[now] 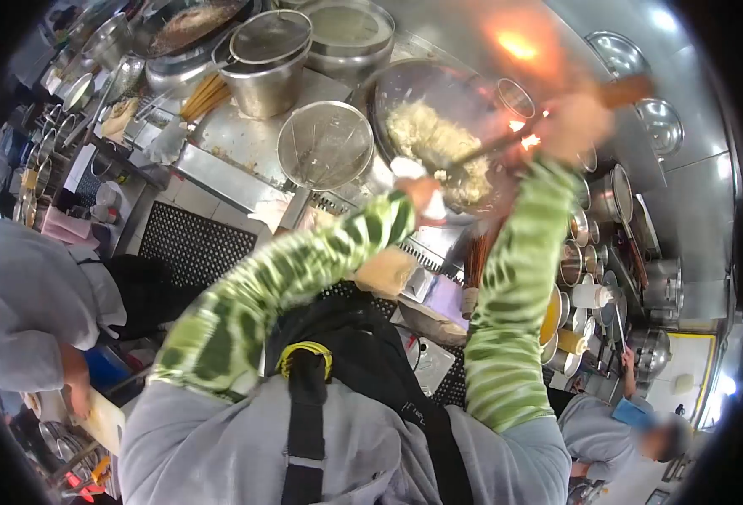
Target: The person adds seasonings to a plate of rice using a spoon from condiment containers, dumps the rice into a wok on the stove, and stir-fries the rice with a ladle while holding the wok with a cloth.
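Pale, noodle-like or shredded food (422,135) lies in a large dark wok (386,84) on the range. My left hand (423,194) is closed on a white cloth (407,167) at the wok's near rim; the wok's ear beneath is hidden. Blurred by motion, my right hand (580,126) grips a long wok ladle (493,146) near its wooden handle end (628,91). The ladle's shaft slants down into the food, where its head is mostly hidden. Flames (519,44) flare beyond the wok and close to my right hand.
A round mesh strainer (325,145) rests left of the wok, beside a steel pot (262,80) topped with a sieve. Pots and squeeze bottles (591,296) line the right side. One person (35,303) bends at the left; another (615,438) works at lower right.
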Action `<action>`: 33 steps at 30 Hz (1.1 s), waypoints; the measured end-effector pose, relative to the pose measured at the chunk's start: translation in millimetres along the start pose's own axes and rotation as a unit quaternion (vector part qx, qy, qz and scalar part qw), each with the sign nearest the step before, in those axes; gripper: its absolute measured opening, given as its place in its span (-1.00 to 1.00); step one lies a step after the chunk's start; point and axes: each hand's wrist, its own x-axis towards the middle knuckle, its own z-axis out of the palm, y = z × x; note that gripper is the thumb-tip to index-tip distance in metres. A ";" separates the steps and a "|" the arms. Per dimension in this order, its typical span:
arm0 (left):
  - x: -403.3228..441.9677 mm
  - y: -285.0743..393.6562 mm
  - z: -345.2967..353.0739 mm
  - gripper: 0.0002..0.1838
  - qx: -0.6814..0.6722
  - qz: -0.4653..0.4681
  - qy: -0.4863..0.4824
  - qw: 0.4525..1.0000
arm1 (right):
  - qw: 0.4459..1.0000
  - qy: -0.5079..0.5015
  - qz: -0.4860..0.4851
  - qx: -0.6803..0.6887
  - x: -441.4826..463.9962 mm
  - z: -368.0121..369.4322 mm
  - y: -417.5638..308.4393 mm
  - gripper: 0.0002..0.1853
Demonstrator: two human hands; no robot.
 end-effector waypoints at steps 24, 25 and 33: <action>1.1 -41.7 -19.4 -0.71 0.018 0.032 0.009 0.999 | 0.969 0.121 0.195 0.090 0.8 36.9 1.9 -0.78; -11.1 -55.4 -34.9 -0.66 0.017 0.025 -0.052 0.998 | 0.953 0.128 0.247 0.118 16.2 39.3 6.6 -0.79; -38.7 -10.0 3.4 -0.69 -0.003 0.014 -0.028 0.999 | 0.983 -0.166 0.007 -0.082 20.2 -26.6 -6.9 -0.78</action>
